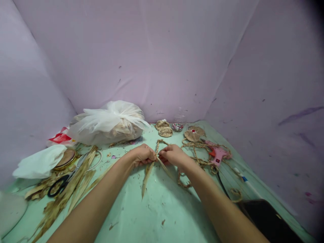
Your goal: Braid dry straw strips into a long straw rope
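Note:
Both hands meet near the middle of the table, at the end of a braided cord of dried plant fibre. My left hand is closed in a pinch on the cord's end. My right hand pinches the fibre from the other side, its fingertips almost touching the left ones. Loose flat strips of fibre hang down below the fingers toward me. From the hands the braid rises, bends right and passes behind my right hand. More braided cord lies in loops to the right.
Left are black-handled scissors, dried leaf strips and a stuffed white plastic bag. Coiled fibre rounds, a container of beads and a flower-like piece stand behind. A pink glue gun and a black object lie right.

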A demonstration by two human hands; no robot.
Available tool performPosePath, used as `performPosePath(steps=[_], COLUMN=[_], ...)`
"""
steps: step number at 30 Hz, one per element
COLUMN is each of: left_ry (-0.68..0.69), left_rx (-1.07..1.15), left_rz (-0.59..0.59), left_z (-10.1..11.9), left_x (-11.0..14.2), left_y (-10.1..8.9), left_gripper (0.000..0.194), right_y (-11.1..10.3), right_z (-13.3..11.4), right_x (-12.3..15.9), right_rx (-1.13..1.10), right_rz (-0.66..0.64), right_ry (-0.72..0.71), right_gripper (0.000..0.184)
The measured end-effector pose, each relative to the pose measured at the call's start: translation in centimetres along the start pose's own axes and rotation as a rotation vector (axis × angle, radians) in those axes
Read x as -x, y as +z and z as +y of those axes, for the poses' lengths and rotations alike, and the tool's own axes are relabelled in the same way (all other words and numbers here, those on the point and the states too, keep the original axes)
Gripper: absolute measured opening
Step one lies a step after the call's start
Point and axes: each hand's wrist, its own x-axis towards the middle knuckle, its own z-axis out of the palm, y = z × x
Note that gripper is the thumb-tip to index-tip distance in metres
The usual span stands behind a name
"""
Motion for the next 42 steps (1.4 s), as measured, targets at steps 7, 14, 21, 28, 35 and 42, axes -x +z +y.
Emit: performPosePath(steps=[7,14,21,28,35,42], left_ry=[-0.068,-0.034,-0.158,-0.226,-0.175,0.027], left_rx=[-0.12,-0.306,-0.657,-0.871,-0.96,-0.549], left_rz=[0.051,0.074,0.459,0.508,0.555,0.125], left_z=[0.2,1.7,1.5,-0.2,-0.1,1.7], left_x=[0.1,2.0,4.5,3.5,2.2,3.2], left_y=[-0.1,-0.8,-6.9,-7.2,-5.4,-2.9], left_gripper=[0.015,0.014,0.011,0.014,0.01,0.012], right_y=[1.9,1.5,1.8,1.8,1.7,1.6], right_z=[0.8,1.4,2.0,2.5,2.2,2.2], right_x=[-0.4,-0.7,-1.2,-1.4,-1.3,-1.2], right_rx=[-0.154,-0.192,-0.283,-0.298,-0.319,-0.331], right_rz=[-0.034,-0.035,-0.054,-0.068,-0.08,-0.076], right_ry=[0.038,0.044,0.064,0.054,0.057,0.061], right_gripper=[0.015,0.011,0.004,0.005,0.004,0.008])
